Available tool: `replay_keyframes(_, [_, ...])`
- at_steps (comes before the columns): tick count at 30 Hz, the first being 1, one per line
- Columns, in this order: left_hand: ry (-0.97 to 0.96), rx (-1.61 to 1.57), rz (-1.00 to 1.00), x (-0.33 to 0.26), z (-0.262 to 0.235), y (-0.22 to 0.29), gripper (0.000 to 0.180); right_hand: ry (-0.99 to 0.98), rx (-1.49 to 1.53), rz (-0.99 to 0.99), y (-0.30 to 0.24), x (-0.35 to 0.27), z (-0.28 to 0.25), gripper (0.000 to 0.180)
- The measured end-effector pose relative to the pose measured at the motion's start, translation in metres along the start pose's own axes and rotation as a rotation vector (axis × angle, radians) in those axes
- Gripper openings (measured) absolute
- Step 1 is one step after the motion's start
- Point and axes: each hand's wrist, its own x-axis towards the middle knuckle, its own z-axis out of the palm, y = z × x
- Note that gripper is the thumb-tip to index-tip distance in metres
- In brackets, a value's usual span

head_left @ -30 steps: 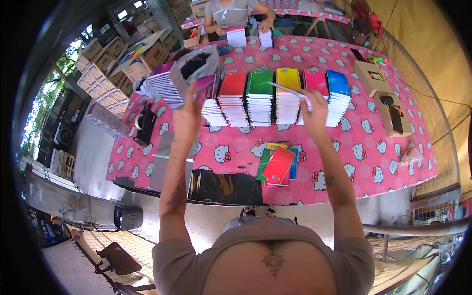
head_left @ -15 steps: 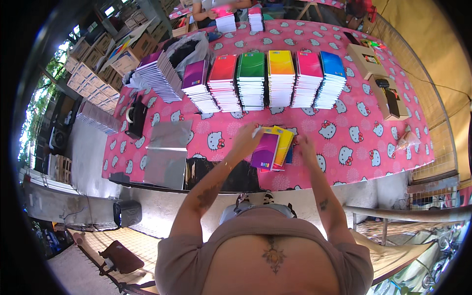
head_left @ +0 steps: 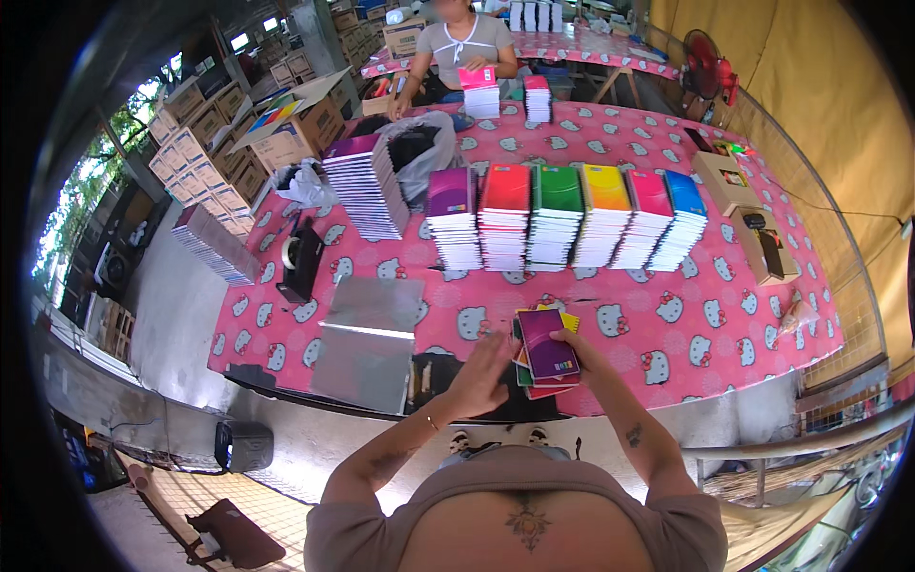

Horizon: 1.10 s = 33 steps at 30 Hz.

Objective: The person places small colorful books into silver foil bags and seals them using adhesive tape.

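A small, uneven pile of spiral notebooks lies near the table's front edge, a purple notebook (head_left: 548,345) on top and yellow, red and green ones peeking out beneath. My right hand (head_left: 583,355) grips the pile at its right side, the thumb over the purple cover. Just left of the pile, my left hand (head_left: 482,374) is open and holds nothing, its fingers stretched out. Beyond them stands a row of tall notebook stacks: purple (head_left: 451,195), red (head_left: 505,191), green (head_left: 556,191), yellow (head_left: 605,191), pink (head_left: 650,195) and blue (head_left: 684,195).
Clear plastic sheets (head_left: 367,343) lie left of my left hand, with a black tape dispenser (head_left: 303,262) behind them. Another tall notebook stack (head_left: 367,191) and a plastic bag (head_left: 424,157) stand farther back. Cardboard boxes (head_left: 762,248) line the right side. A person (head_left: 464,48) works across the table.
The view has tilted up, showing more of the far side. My left hand has come off the notebooks; my right hand has closed on the pile, whose notebooks now lie closer together.
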Motion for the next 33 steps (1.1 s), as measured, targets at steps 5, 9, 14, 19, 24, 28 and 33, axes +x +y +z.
replay_keyframes(5, [0.051,0.132,0.343,-0.034,-0.060,-0.026,0.091,0.017,0.020,0.069,0.042,-0.020,0.096,0.043])
replay_keyframes(9, [0.015,-0.328,0.184,-0.051,-0.081,-0.038,0.084,-0.011,0.127,-0.360,0.078,-0.028,0.123,0.078])
replay_keyframes(14, [-0.023,-0.869,-0.166,-0.069,-0.038,-0.076,0.080,-0.132,-0.515,-0.944,0.132,-0.001,0.110,0.123])
replay_keyframes(19, [0.037,-0.904,-0.096,-0.071,-0.009,-0.088,0.122,0.089,-0.292,-0.909,0.183,0.031,0.110,0.111])
replay_keyframes(24, [-0.012,-0.860,-0.060,-0.077,-0.009,-0.094,0.111,0.150,-0.427,-1.083,0.170,0.025,0.125,0.111])
replay_keyframes(28, [-0.065,-0.841,-0.091,-0.073,-0.015,-0.093,0.098,0.230,-0.523,-1.054,0.178,0.030,0.120,0.103])
replay_keyframes(33, [-0.086,-0.579,-0.067,-0.072,-0.017,-0.093,0.096,0.206,-0.721,-1.075,0.170,0.028,0.109,0.096])
